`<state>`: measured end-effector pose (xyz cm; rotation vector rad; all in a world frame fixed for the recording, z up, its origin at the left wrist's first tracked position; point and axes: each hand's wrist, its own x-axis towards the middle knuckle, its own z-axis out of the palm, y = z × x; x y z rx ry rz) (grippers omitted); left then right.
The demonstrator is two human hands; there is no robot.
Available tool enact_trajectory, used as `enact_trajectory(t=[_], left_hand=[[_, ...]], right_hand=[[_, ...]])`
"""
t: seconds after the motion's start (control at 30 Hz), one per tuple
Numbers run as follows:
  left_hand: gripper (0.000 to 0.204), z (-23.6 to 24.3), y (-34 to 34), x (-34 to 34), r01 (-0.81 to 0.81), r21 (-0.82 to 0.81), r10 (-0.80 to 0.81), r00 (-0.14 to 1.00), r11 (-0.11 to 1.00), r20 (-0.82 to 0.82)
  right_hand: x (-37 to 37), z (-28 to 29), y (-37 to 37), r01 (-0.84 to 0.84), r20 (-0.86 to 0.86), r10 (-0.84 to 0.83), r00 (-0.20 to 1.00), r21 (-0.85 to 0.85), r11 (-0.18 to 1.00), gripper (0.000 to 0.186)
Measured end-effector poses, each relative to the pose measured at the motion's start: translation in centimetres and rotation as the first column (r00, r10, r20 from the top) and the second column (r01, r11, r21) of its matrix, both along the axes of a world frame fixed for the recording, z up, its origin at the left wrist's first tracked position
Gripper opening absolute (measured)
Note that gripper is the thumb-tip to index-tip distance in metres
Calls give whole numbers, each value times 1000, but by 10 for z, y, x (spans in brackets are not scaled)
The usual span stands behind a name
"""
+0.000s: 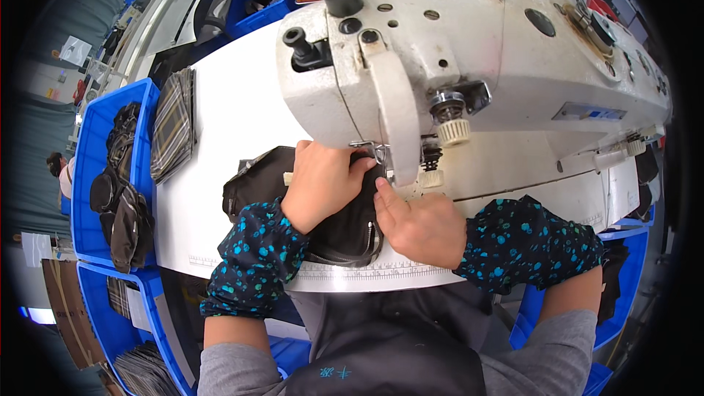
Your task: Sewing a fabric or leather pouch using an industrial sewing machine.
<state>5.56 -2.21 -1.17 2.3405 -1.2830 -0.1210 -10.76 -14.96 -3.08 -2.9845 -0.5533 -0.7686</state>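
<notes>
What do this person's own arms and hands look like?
Both the left hand and right hand are ungloved. Loose black sleeve covers with blue and teal spots, gathered at the ends, cover the forearms. Above them show grey shirt sleeves.

A stack of plaid fabric [174,125] lies beside a blue bin [144,136].
</notes>
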Motion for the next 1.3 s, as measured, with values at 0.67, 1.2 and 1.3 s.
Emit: enact_trajectory(t=[0.67,1.2,1.3], left_hand=[[17,-26,-17,24,24,-60,-17,994,998,110],[48,27,38,-52,262,15,-256,930,965,262],[42,24,36,-46,254,-23,-240,936,967,257]], right_hand=[[12,-1,-18,72,29,-70,997,-71,995,41],[25,-24,-30,56,40,-65,997,194,979,29],[18,-5,-25,61,43,-67,997,128,990,24]])
